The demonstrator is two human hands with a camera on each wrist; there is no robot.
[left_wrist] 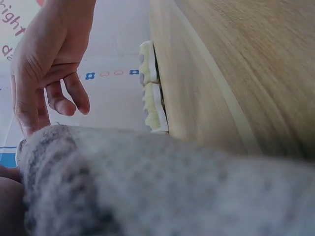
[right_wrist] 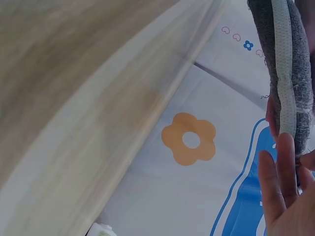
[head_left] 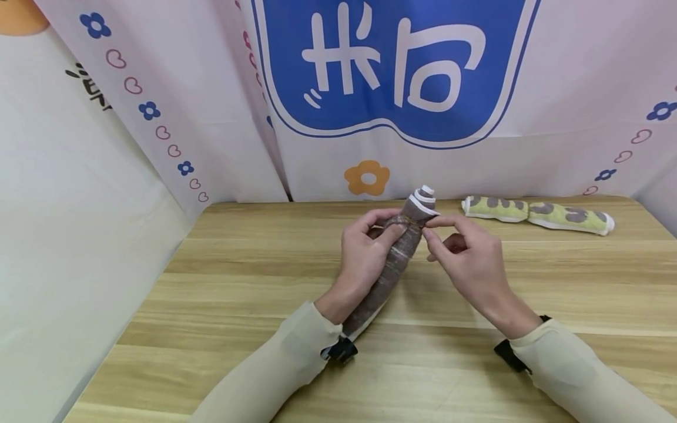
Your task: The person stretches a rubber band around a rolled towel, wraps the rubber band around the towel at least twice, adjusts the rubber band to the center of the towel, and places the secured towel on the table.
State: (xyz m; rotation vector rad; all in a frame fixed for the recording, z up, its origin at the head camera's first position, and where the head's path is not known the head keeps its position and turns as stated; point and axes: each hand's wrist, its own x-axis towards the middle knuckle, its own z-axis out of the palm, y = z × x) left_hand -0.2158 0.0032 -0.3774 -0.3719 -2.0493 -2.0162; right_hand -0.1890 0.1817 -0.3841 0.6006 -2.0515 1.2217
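A grey-brown rolled towel (head_left: 394, 261) with white stripes is held at a slant above the table, its white-edged end pointing away. My left hand (head_left: 365, 247) grips it near the far end, the thumb lying across the top. Around the roll's narrowed neck runs a thin yellowish band (head_left: 406, 220). At that neck, the thumb and forefinger of my right hand (head_left: 471, 252) pinch the band's edge; the other fingers are bent. The right wrist view shows a pale strip along the grey roll (right_wrist: 285, 73). In the left wrist view, the roll (left_wrist: 147, 182) fills the bottom.
A second rolled towel (head_left: 568, 217), yellow-green with grey patches and drawn in at its middle, lies at the back right of the wooden table (head_left: 211, 329). Behind the table hangs a white printed cloth (head_left: 317, 164) with a blue sign and flowers.
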